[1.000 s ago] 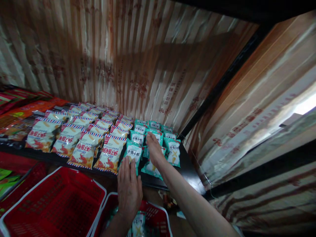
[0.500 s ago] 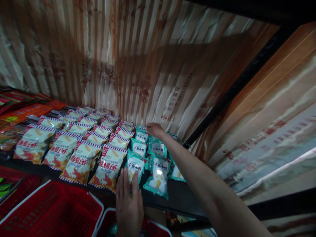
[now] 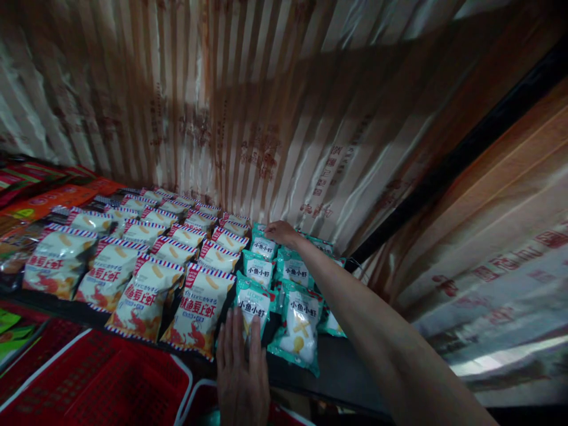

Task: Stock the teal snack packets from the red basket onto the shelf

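Note:
My left hand [image 3: 242,373] is open, fingers stretched upward, its fingertips against the lower part of the front teal-and-white snack bag [image 3: 252,302]. My right hand [image 3: 284,233] reaches to the back of the same row. Its fingers are closed at the top edge of the rearmost teal snack bag [image 3: 263,247]; the fingertips are partly hidden. Between the hands stands a middle teal bag [image 3: 258,269]. Just right of this row is another row of teal bags [image 3: 298,322], partly covered by my right forearm.
Several rows of white-and-red snack bags [image 3: 195,305] stand left on the black shelf [image 3: 337,370]. Orange packets [image 3: 48,201] lie farther left. Red baskets [image 3: 110,378] sit below the front edge. Pleated sheeting [image 3: 186,106] hangs behind; a dark post [image 3: 444,160] slants at right.
The view has shifted slightly, so the bags and both hands appear a little farther right. My hands keep nearly the same places on the teal bags.

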### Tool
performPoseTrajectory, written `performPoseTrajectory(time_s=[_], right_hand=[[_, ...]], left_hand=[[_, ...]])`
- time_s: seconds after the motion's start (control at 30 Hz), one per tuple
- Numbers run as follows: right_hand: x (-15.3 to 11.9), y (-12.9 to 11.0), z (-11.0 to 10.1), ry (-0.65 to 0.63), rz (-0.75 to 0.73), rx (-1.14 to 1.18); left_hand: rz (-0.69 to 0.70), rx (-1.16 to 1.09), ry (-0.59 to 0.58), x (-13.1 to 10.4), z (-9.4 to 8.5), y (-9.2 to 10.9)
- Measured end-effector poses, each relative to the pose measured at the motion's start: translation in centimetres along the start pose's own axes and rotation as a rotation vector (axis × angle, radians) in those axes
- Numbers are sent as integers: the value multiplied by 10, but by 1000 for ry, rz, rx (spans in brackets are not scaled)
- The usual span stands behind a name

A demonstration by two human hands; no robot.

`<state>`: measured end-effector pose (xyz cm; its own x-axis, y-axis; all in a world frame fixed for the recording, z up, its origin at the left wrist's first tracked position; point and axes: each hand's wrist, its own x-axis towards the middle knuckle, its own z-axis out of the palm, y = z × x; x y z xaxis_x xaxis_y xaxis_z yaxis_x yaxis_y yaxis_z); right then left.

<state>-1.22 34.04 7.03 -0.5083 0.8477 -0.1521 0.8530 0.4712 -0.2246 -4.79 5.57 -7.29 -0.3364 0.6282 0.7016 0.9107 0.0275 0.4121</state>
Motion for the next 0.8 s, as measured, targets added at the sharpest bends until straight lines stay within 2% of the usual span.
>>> performPoseTrajectory(time_s=[0.23,0.53,0.8], right_hand=[[8,2,-2,73,-39,-3],[19,10,-8,-86,-70,45],[25,15,-8,-51,-89,69]], left_hand=[[-5,-22,15,0,8,1],[-14,0,19,1,12,0],[-17,36,21,1,15,0]])
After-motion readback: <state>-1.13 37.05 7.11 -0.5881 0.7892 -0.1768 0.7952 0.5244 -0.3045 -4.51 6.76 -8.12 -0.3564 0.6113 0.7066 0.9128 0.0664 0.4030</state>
